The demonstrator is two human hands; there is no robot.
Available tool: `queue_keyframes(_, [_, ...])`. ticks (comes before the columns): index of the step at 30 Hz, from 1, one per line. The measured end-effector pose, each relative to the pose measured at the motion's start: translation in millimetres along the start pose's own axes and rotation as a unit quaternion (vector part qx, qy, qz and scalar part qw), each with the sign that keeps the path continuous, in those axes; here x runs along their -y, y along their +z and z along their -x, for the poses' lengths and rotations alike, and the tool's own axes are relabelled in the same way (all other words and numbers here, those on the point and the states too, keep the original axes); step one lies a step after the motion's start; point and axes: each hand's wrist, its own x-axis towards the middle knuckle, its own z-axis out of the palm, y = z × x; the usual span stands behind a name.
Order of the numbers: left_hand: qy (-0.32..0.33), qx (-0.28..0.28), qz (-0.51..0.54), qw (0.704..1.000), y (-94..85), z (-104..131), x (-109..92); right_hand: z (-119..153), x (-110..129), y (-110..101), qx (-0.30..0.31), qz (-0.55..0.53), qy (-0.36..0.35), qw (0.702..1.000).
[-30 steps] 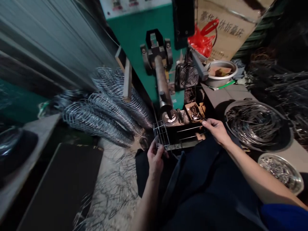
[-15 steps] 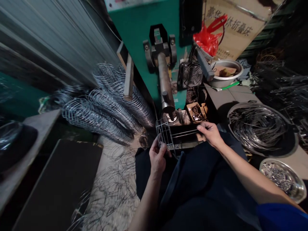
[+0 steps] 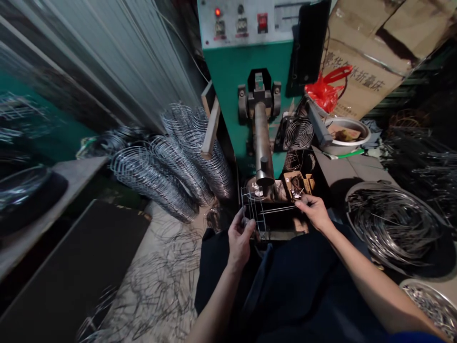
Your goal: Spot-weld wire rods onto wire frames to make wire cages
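My left hand grips the near left side of a small wire frame, its thumb and fingers closed on the wires. The frame is a grid of thin shiny wires and is held just below the machine's round metal arm. My right hand pinches the right ends of two thin metal rods. These run side by side to the left, to the frame. Whether the rods are joined to the frame I cannot tell.
The green machine stands ahead. Stacked wire rings lean at its left. A small open cardboard box is behind my right hand. On the right are a pan of bent wires and a bowl of small metal parts. Loose wires litter the floor.
The view has tilted up, bringing the machine's control panel with its lit red lamp into sight. Both hands keep their hold on the wire frame and rods, with only slight movement.
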Motion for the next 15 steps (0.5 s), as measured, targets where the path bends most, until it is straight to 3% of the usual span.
queue_keyframes(7, [-0.001, 0.015, 0.014, 1.0, 4.5, -15.3, 0.0, -21.0, -13.6, -4.5, -0.005, 0.013, -0.014, 1.0])
queue_keyframes(15, [0.012, 0.033, 0.021, 0.999, 9.3, -28.1, 1.7, -34.9, -13.0, -7.2, -0.01, 0.019, -0.017, 1.0])
